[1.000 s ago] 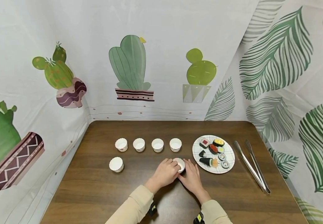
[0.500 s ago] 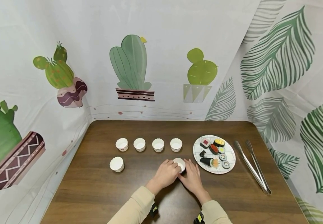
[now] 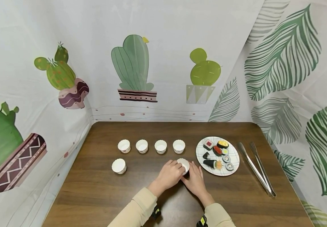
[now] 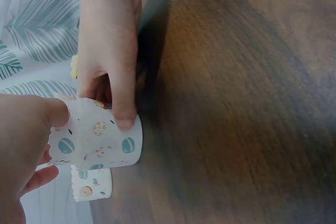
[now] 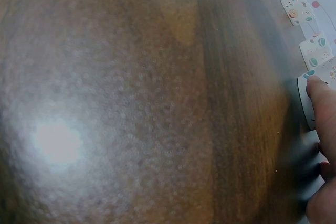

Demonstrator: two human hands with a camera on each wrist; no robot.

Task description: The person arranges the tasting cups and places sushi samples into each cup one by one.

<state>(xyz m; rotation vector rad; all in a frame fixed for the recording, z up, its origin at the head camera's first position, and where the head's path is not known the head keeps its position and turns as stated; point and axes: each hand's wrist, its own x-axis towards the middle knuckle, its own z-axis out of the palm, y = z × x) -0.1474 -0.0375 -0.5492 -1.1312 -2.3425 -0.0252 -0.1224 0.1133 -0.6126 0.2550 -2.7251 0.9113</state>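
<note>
Both hands are at a small white paper baking cup [image 3: 184, 163] that stands upright on the table in the head view. My left hand [image 3: 169, 175] pinches its rim, fingers reaching over the edge into the cup. My right hand [image 3: 195, 180] holds it from the other side, with the thumb [image 4: 125, 114] pressed on the wall near the base. In the left wrist view, printed flowers and blue-green shapes show on the cup [image 4: 100, 140], and a faint line crosses its wall below the scalloped rim. The right wrist view catches only part of the cup [image 5: 305, 98] and the right hand [image 5: 328, 129].
Several matching cups [image 3: 160, 147] form a row behind the hands, and another cup [image 3: 119, 166] stands at left. A round checked plate [image 3: 201, 157] with several sushi pieces [image 3: 217, 150] lies to the right. Beyond it are metal tongs [image 3: 255, 168]. Printed cloth [image 3: 169, 63] hangs behind the table.
The held cup's rim stands slightly higher in the head view. Both hands keep their hold on it, almost unmoved, while the whole view has drifted a little.
</note>
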